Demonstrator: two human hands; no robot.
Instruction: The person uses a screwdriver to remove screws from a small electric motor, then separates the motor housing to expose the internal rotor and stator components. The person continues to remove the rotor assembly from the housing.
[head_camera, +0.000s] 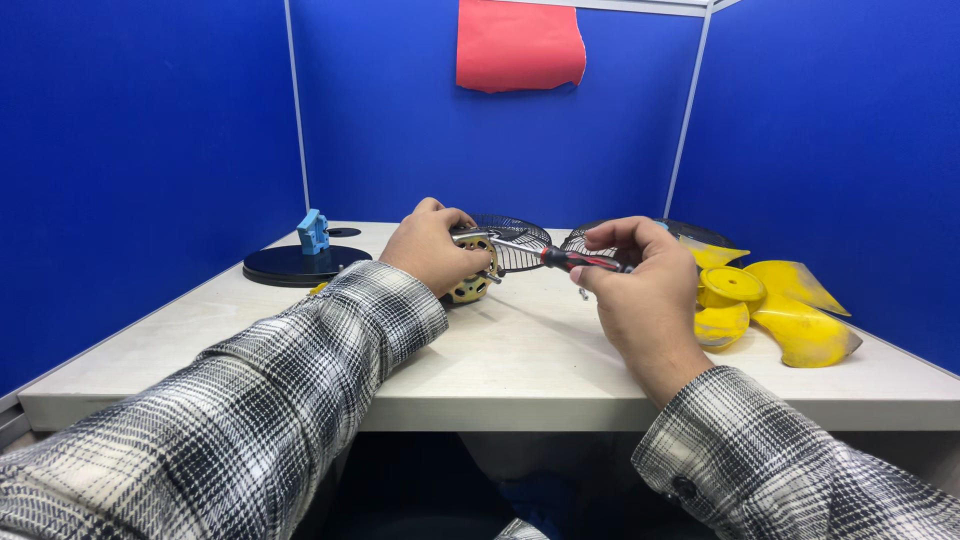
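Fan already in pieces: yellow blades (770, 305) lying off (grilles too). Left hand (432, 248) gripping motor (470, 285), right hand (640, 285) pinching screwdriver (560, 258), working screw.

No packages, labels, signs or screens show anywhere in the view: none on the worktop (520, 370), and none on the blue walls (140, 150) around it.

The pale surface (520, 370) bears a black round base (300, 266); right of it lie wire grilles (515, 240) and yellow fan blades (770, 305).
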